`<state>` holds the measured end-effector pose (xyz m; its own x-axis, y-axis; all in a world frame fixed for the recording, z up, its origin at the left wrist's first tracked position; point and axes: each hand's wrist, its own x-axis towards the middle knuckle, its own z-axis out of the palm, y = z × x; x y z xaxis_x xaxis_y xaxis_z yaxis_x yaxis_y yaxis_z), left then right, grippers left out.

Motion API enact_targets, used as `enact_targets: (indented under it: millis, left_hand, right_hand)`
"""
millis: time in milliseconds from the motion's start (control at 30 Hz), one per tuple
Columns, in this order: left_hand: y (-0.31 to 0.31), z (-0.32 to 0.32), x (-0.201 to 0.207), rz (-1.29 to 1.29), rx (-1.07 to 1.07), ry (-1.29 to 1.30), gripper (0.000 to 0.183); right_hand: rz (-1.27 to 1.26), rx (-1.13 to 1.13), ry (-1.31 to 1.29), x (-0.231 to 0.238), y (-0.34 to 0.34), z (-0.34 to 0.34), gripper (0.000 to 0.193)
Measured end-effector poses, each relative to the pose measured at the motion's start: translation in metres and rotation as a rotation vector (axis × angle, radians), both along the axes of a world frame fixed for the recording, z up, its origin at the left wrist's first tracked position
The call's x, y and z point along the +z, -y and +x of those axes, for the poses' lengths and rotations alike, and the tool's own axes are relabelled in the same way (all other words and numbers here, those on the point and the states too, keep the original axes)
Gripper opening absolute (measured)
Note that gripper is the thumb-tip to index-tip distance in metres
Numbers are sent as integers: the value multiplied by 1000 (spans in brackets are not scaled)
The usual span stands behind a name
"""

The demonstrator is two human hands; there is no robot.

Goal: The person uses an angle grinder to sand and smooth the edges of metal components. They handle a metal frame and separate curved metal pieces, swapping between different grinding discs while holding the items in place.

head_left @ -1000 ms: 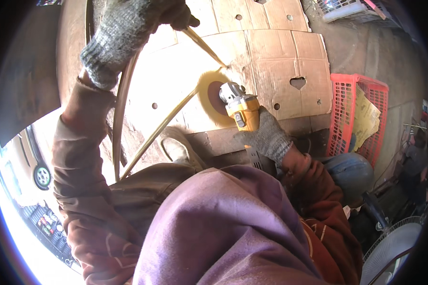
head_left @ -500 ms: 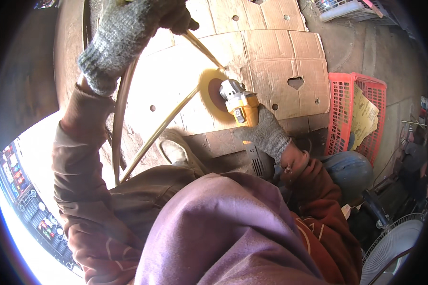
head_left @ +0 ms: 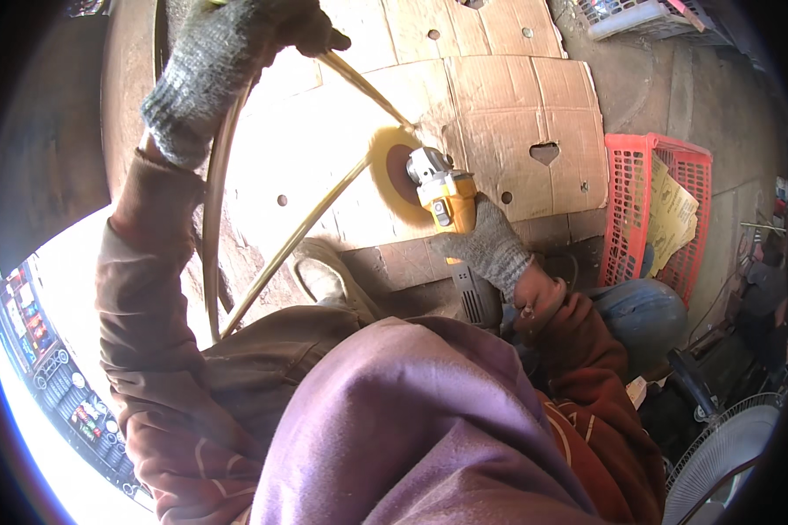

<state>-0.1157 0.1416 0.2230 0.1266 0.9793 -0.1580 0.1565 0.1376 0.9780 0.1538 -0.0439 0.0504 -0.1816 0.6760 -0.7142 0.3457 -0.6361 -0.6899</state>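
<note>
My left hand (head_left: 219,70), in a grey knit glove, is raised at the upper left with its fingers wrapped round a bent, brass-coloured metal frame (head_left: 299,234). One bar of the frame runs down by my left leg; another slants up to the round disc (head_left: 402,171) of an angle grinder. My right hand (head_left: 492,243), also gloved, grips the yellow and black angle grinder (head_left: 451,206). The disc overlaps the frame's far corner, and whether they touch is hard to tell. Yellowish blur surrounds the disc's edge.
Flattened cardboard (head_left: 517,114) with cut holes lies under the work. A red plastic basket (head_left: 615,210) holding a yellowish sheet (head_left: 671,214) stands at the right. A fan (head_left: 731,455) is at the lower right. My shoe (head_left: 322,273) rests close to the frame's slanting bar.
My left hand has shifted slightly left and up, and the frame's upper bars have moved left with it. My right hand and the grinder stay almost in place.
</note>
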Motion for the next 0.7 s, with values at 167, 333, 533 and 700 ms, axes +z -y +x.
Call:
enact_targets:
  millis: [167,333,533,700]
  left_hand:
    - [-13,-16,-10,32,-26,105,44]
    - [-21,-39,-23,-10,71,116,45]
    - [-28,-81,-47,74,-10,-37,38]
    - [-38,-109,-66,97,-260,-96,47]
  right_hand:
    - [-9,-37,-22,-8,4,-1,78]
    - [10,-38,-9,-13,4,-1,78]
    - [-6,-61,-1,-13,2,-4,74]
    - [3,-53,29,-14,0,-6,72]
